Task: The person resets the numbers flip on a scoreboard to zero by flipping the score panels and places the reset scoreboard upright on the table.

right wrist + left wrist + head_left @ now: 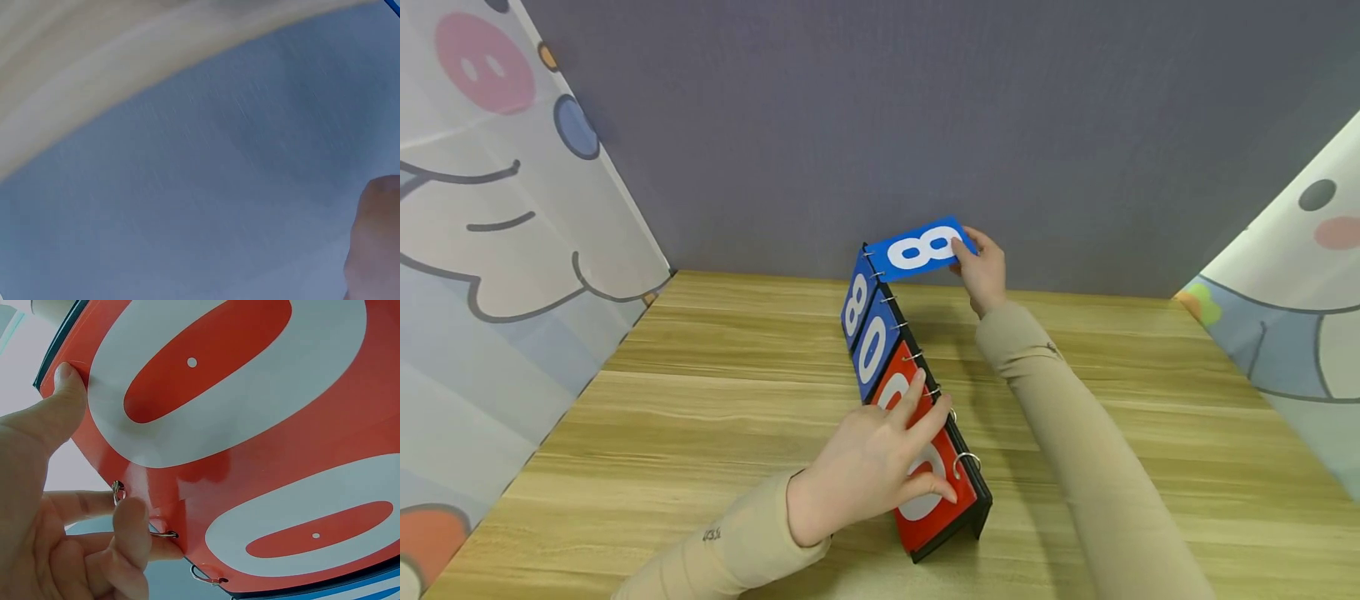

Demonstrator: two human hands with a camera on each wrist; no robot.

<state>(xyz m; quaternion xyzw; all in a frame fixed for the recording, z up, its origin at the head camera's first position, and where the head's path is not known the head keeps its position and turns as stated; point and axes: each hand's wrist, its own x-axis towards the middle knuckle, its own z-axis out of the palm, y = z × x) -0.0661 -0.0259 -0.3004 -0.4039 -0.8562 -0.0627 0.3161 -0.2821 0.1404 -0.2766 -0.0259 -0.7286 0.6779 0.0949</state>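
Observation:
A tabletop flip scoreboard [951, 433] stands tented on the table, blue number cards at the far end and red ones at the near end. My right hand [983, 271] pinches the free end of a blue card marked 8 [887, 265], which is raised off the front and still hangs on its rings. Another blue 8 [854, 307] and a blue 0 [872, 348] lie on the front face. My left hand [880, 458] holds the red end, thumb on a red 0 card [206, 440], other fingers at the ringed top edge, beside a metal ring [119, 490].
The wood-grain table [700, 375] extends on both sides of the scoreboard. A grey panel [925, 117] rises along its back edge. Cartoon-printed sheets [550, 208] hang at the left and right. The right wrist view shows mostly grey panel and sleeve.

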